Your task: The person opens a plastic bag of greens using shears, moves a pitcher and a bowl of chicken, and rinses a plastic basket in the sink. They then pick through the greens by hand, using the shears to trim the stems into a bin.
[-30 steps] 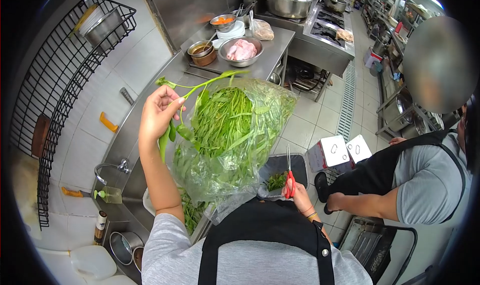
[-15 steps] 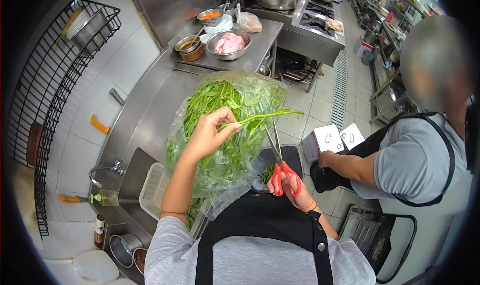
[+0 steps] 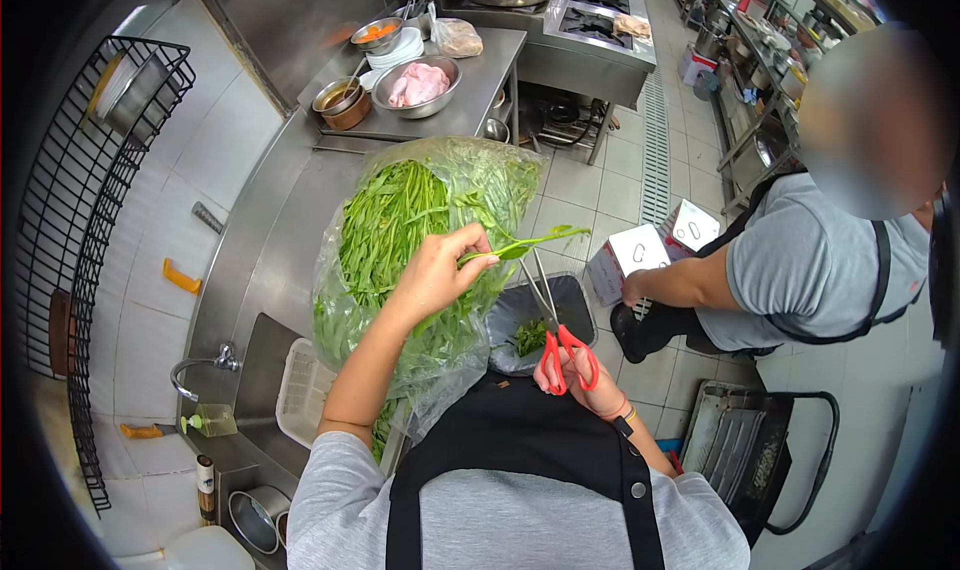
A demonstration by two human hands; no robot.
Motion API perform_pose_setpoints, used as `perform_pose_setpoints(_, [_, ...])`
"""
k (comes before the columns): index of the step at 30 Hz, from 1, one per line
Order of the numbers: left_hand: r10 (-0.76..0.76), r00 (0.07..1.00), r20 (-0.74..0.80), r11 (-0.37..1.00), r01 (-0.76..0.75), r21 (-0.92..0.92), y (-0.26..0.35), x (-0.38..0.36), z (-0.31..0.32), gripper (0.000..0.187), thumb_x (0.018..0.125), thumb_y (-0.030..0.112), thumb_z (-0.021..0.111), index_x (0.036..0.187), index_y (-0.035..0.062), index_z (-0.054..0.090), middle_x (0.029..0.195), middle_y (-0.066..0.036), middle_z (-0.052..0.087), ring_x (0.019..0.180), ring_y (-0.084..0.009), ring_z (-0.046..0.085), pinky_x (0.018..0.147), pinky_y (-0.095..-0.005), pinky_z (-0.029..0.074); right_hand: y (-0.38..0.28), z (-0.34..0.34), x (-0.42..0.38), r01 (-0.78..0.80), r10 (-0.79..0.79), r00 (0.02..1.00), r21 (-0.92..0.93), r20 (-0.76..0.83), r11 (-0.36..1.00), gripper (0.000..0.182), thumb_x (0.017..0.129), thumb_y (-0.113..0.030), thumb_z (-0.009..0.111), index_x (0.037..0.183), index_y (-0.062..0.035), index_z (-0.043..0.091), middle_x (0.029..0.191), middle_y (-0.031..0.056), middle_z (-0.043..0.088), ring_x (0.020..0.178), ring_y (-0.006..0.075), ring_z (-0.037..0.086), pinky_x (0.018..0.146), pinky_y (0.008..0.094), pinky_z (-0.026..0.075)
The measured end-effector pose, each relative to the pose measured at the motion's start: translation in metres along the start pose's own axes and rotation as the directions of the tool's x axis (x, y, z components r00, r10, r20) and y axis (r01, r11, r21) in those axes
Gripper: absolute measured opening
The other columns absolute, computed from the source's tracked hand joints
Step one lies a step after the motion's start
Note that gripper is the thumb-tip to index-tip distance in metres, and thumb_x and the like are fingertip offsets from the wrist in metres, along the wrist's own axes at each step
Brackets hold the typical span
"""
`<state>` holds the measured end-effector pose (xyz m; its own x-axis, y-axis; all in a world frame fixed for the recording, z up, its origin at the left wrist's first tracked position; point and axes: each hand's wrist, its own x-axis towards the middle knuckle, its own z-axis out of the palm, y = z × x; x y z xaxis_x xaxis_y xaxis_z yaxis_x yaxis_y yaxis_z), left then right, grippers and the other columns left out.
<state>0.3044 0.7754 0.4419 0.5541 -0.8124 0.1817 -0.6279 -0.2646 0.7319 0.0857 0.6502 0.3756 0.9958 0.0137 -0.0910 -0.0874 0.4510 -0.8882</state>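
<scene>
Between the thumb and fingers of my left hand (image 3: 445, 270) is a leafy green stem (image 3: 540, 240), pointing right. My right hand (image 3: 590, 380) grips red-handled scissors (image 3: 562, 345), whose blades are parted and reach up to the stem's leafy part. Behind my left hand, a large clear plastic bag (image 3: 500, 175) lies open, full of long green leafy vegetables (image 3: 395, 225). Below the scissors stands a dark bin (image 3: 575, 300) with cut green pieces (image 3: 530, 338) in it.
A co-worker (image 3: 770, 260) bends at the right, one hand at white boxes (image 3: 632, 255). To the left are a sink (image 3: 262, 365) with a white plastic basket (image 3: 300, 395) and a tap (image 3: 215, 360). A metal bowl of raw meat (image 3: 420, 85) stands on the far counter.
My view has shifted slightly, so the counter and bag sit further left. My left hand, with the stem, is closer to the scissors. The co-worker has leaned further down.
</scene>
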Motion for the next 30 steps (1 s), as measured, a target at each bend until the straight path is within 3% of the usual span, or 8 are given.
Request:
perform_pose_setpoints(3, [0.053, 0.998, 0.044, 0.998, -0.051, -0.047, 0.002, 0.003, 0.014, 0.018, 0.076, 0.014, 0.064, 0.079, 0.0009, 0.052, 0.066, -0.013, 0.058, 0.058, -0.0248, 0.056, 0.056, -0.031, 0.043, 0.007, -0.001, 0.0, 0.006, -0.005, 0.998, 0.015, -0.055, 1.0, 0.063, 0.083, -0.064, 0.031, 0.066, -0.0057, 0.047, 0.069, 0.0096, 0.05, 0.065, 0.0146, 0.045, 0.061, 0.0236, 0.034])
perform_pose_setpoints(6, [0.068, 0.993, 0.094, 0.991, -0.056, -0.118, 0.003, 0.006, 0.026, 0.019, 0.075, 0.015, 0.065, 0.08, 0.0007, 0.052, 0.069, -0.013, 0.06, 0.061, -0.0248, 0.058, 0.058, -0.0313, 0.044, 0.013, -0.004, -0.004, 0.055, -0.053, 0.994, 0.019, -0.1, 0.998, 0.05, 0.091, -0.046, 0.037, 0.065, -0.0045, 0.046, 0.064, 0.0048, 0.048, 0.065, 0.0143, 0.047, 0.063, 0.024, 0.037])
perform_pose_setpoints(8, [0.092, 0.991, 0.101, 0.985, -0.075, -0.156, -0.005, 0.01, 0.036, 0.014, 0.077, 0.01, 0.063, 0.078, 0.0001, 0.053, 0.067, -0.007, 0.059, 0.057, -0.0105, 0.054, 0.055, -0.025, 0.043, 0.014, -0.004, -0.01, 0.068, -0.079, 0.988, -0.089, -0.13, 0.994, 0.043, 0.092, -0.036, 0.039, 0.064, -0.005, 0.046, 0.062, 0.0039, 0.048, 0.063, 0.0125, 0.046, 0.061, 0.0227, 0.037])
perform_pose_setpoints(11, [0.131, 0.974, 0.184, 0.968, -0.086, -0.234, -0.012, 0.014, 0.046, 0.013, 0.078, 0.01, 0.063, 0.078, 0.0012, 0.053, 0.067, -0.006, 0.061, 0.056, -0.0099, 0.055, 0.054, -0.0247, 0.044, 0.025, -0.015, -0.019, 0.015, -0.034, 0.987, -0.118, -0.158, 0.993, 0.037, 0.092, -0.03, 0.042, 0.066, -0.0051, 0.049, 0.064, 0.0026, 0.051, 0.061, 0.0089, 0.046, 0.058, 0.0213, 0.037])
perform_pose_setpoints(19, [0.143, 0.916, 0.374, 0.966, -0.046, -0.256, -0.017, 0.023, 0.085, 0.014, 0.079, 0.012, 0.062, 0.077, 0.0024, 0.052, 0.065, -0.004, 0.062, 0.051, -0.0107, 0.055, 0.048, -0.0255, 0.042, 0.044, -0.037, -0.038, -0.156, 0.101, 0.927, -0.127, -0.361, 0.98, 0.03, 0.089, -0.029, 0.051, 0.072, -0.0052, 0.055, 0.061, -0.0006, 0.054, 0.056, 0.0045, 0.045, 0.053, 0.0192, 0.035])
perform_pose_setpoints(24, [0.154, 0.949, 0.273, 0.986, -0.128, -0.11, -0.04, 0.02, 0.112, 0.016, 0.08, 0.014, 0.06, 0.077, 0.0019, 0.05, 0.065, -0.006, 0.063, 0.057, -0.0128, 0.058, 0.05, -0.028, 0.044, 0.06, -0.055, -0.039, -0.266, 0.164, 0.864, -0.154, -0.477, 0.952, 0.031, 0.088, -0.03, 0.054, 0.068, -0.0053, 0.056, 0.058, -0.0013, 0.052, 0.052, 0.0042, 0.044, 0.049, 0.0185, 0.034])
perform_pose_setpoints(27, [-0.094, 0.977, 0.19, 0.939, 0.151, -0.309, -0.042, 0.012, 0.09, 0.016, 0.083, 0.015, 0.057, 0.085, 0.0035, 0.046, 0.072, -0.006, 0.063, 0.063, -0.0125, 0.06, 0.051, -0.0271, 0.047, 0.061, -0.056, -0.034, -0.329, 0.203, 0.816, -0.147, -0.542, 0.933, 0.041, 0.089, -0.038, 0.048, 0.064, -0.0045, 0.052, 0.059, 0.0038, 0.053, 0.051, 0.0076, 0.046, 0.049, 0.0194, 0.035])
perform_pose_setpoints(30, [-0.172, 0.979, -0.109, 0.904, 0.113, -0.413, -0.058, 0.007, 0.054, 0.017, 0.086, 0.017, 0.053, 0.093, 0.005, 0.044, 0.071, -0.008, 0.062, 0.064, -0.0129, 0.06, 0.057, -0.0263, 0.045, 0.06, -0.057, -0.029, -0.22, 0.15, 0.845, -0.078, -0.513, 0.972, 0.045, 0.089, -0.041, 0.046, 0.062, -0.005, 0.052, 0.06, 0.0032, 0.053, 0.052, 0.007, 0.045, 0.05, 0.02, 0.035])
